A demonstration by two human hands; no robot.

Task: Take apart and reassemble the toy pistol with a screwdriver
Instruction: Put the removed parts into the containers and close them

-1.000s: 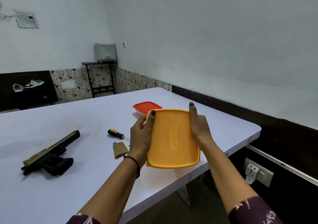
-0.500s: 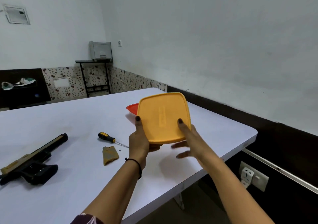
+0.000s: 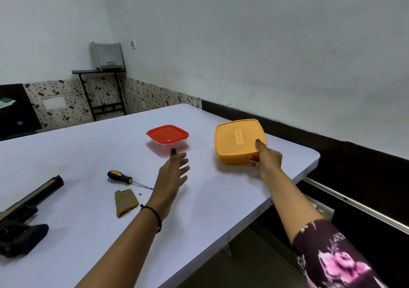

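The table [image 3: 66, 154] is plain white. At its 1 o'clock corner sits an orange-yellow box [image 3: 239, 141]; at 12 o'clock a clear box with a red lid [image 3: 167, 133]. The screwdriver [image 3: 120, 176] handle is black and yellow. The toy pistol [image 3: 24, 214] at 9 o'clock is black with tan. The sleeve [image 3: 332, 256] is maroon with pink flowers.

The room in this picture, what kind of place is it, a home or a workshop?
Probably a plain spare room or small office, not a fitted workshop. It has bare painted walls, a speckled tile skirting, a printer on a small stand, and one white table used as a bench.
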